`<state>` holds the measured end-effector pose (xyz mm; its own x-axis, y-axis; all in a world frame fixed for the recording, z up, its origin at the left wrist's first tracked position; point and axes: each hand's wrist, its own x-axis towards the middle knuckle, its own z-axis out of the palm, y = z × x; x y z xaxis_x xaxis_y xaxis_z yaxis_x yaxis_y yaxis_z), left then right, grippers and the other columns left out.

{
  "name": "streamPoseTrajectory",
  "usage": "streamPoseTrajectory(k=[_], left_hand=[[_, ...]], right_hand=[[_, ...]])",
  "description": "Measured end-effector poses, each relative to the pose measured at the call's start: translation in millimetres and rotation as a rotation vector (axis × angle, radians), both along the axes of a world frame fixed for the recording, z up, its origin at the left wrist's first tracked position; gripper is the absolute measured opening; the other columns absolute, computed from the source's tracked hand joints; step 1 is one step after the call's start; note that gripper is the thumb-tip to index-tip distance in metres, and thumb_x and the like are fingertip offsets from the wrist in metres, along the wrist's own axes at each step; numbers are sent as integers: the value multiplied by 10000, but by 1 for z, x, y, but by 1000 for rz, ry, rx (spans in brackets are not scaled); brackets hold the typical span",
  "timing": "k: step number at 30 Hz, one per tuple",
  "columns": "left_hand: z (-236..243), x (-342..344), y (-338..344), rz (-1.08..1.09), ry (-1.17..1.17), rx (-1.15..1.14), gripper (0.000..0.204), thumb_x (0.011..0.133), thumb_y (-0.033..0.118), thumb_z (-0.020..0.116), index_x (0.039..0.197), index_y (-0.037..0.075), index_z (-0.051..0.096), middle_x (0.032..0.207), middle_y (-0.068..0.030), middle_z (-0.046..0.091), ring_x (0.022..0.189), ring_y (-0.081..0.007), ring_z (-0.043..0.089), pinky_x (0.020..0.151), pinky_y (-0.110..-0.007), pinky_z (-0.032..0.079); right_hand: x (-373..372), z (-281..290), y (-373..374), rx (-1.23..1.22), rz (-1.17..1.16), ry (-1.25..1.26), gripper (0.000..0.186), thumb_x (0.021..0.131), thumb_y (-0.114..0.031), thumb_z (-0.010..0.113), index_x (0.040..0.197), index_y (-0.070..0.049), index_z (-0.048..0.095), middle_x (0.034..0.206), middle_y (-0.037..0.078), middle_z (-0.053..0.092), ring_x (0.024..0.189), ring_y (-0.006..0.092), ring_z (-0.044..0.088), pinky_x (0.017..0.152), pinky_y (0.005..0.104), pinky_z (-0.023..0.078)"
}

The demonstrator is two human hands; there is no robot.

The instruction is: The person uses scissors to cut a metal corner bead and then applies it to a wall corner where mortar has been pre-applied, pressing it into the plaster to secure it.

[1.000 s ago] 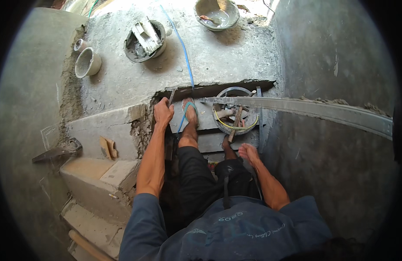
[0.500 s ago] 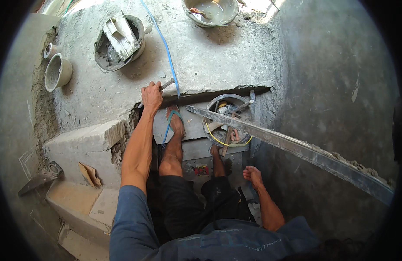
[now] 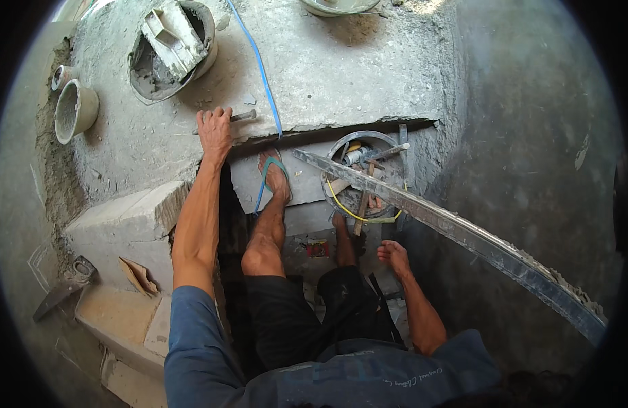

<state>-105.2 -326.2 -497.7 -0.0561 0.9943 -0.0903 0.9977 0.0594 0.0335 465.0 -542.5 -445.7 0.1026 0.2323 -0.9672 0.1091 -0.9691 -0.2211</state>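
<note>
A trowel [image 3: 59, 291] is seen lying at the far left on the lower concrete step, and a small grey bucket [image 3: 76, 109] stands near the left edge of the raised concrete slab [image 3: 341, 75]. Behind it, a mortar-caked basin [image 3: 175, 49] with a float inside is set on the slab. The left hand [image 3: 215, 132] is pressed palm down at the slab's front edge, its fingers spread flat and grasping nothing, with the fingertips just beside a short metal chisel [image 3: 240, 117] that lies on the slab. A blue hose [image 3: 259, 64] is run across the slab to that same edge. Below the edge, a sandalled foot [image 3: 274, 178] is planted on a step. Further right, a bucket of hand tools [image 3: 363, 178] is seen in the recess, crossed by a long, mortar-spattered aluminium straightedge [image 3: 463, 234] that slants down toward the right wall. The right hand [image 3: 394, 257] is held low below the straightedge, apart from it, fingers loosely curled and empty.
</note>
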Motion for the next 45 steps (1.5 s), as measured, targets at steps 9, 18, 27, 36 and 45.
streamPoseTrajectory(k=[9,18,27,36,45], left_hand=[[100,109,-56,413,-366,140,346,812,171,646,1140,74,596,998,-97,638,998,-258,568,1005,-482,281],[114,225,-108,196,-619,-529,294,875,287,598,970,11,629,842,-216,678,850,-419,655,733,-517,486],[80,289,-100,-66,-786,-1067,355,850,347,617,979,24,686,975,-231,693,936,-391,674,796,-479,532],[90,311,-101,-84,-694,-1115,500,756,296,719,1205,91,636,1148,-96,685,1069,-296,655,864,-551,477],[91,315,-91,-225,-686,-1262,510,815,360,660,1237,84,585,1175,-118,664,1112,-311,630,910,-502,437]], right_hand=[[-9,32,49,441,-42,-420,225,980,-211,542,1020,-13,641,795,53,640,634,97,573,586,240,469],[-57,-5,113,927,581,-533,298,967,-287,587,945,3,649,746,8,601,631,76,508,577,248,412],[-72,-23,103,487,680,-232,313,959,-329,583,1002,-33,677,703,13,606,646,92,564,612,270,473],[-92,-100,152,126,484,-17,378,953,-343,508,986,9,643,781,68,656,614,140,614,569,280,519],[-126,-131,144,76,559,-30,359,961,-337,462,1007,-6,592,738,90,662,542,154,607,459,275,481]])
